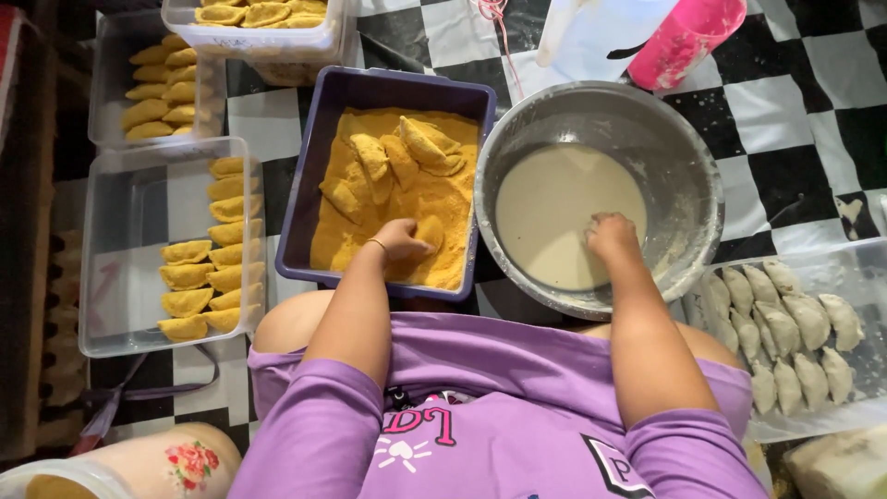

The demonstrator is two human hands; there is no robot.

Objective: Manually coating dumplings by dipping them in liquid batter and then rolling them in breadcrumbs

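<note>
My left hand presses on a crumb-covered pastry in the purple tub of orange breadcrumbs, near its front edge. Several coated half-moon pastries lie at the back of the tub. My right hand dips into the pale batter in the round metal bowl, fingers bent down into the liquid; whether it grips anything there is hidden. I wear a purple shirt and sit on the floor behind both containers.
A clear tray at left holds rows of coated pastries; two more clear boxes with coated ones stand behind it. At right, a clear tray holds uncoated pale pastries. A pink cup lies on the checkered floor.
</note>
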